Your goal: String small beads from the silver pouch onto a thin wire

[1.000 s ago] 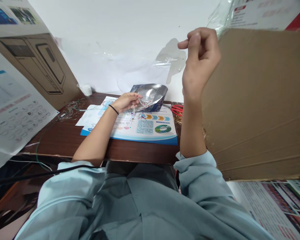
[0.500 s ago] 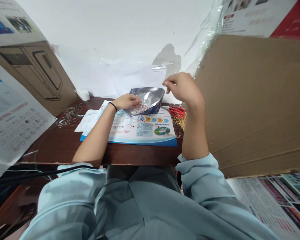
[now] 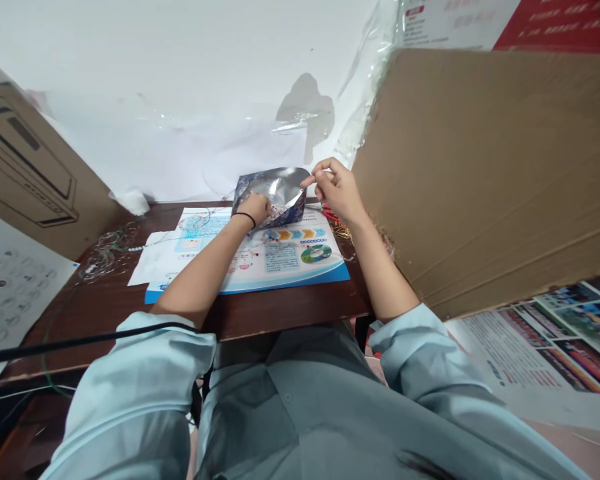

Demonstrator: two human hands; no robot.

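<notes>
A dark patterned pouch with a silver lining (image 3: 280,190) lies open on a printed sheet (image 3: 285,272), small pinkish beads inside it. My left hand (image 3: 255,207), a black band at its wrist, reaches into the pouch; its fingertips are down among the beads and hidden. Beside the pouch's right edge, my right hand (image 3: 330,187) is raised with thumb and fingertips drawn together. Whatever it pinches is too small to make out. Red-handled scissors (image 3: 330,213) lie under and behind the right hand, near gold-coloured pieces (image 3: 341,230).
A tangle of clear strings (image 3: 107,253) lies on the dark table (image 3: 290,312) at the left. A white crumpled item (image 3: 133,201) sits by the wall. Cardboard panels (image 3: 485,173) stand on both sides. A black cable (image 3: 90,339) crosses my left sleeve.
The view has swung to the right. My left hand has gone deeper among the beads. My right hand has come lower and closer to the pouch's opening, now covering part of the scissors.
</notes>
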